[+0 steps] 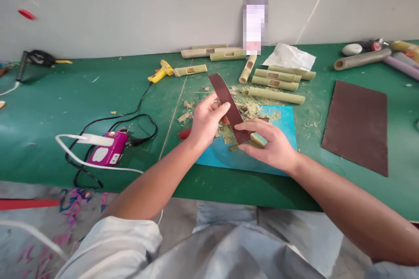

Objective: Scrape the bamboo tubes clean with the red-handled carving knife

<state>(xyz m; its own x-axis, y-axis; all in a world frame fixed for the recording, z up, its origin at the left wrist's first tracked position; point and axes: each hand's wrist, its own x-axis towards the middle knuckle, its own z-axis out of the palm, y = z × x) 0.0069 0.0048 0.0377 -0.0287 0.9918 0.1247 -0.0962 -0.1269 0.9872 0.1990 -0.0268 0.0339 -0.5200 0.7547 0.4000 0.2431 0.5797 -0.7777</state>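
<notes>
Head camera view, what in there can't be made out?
- Upright panel: its display, pixelated.
- Brown strip: its underside, turned away from the camera.
- Red piece: its full length, behind the left hand and wrist.
- Crumpled white sheet: whatever it covers.
- Purple tube: its far end, cut off by the right edge.
- Red thing at upper left: what it is, blurred.
</notes>
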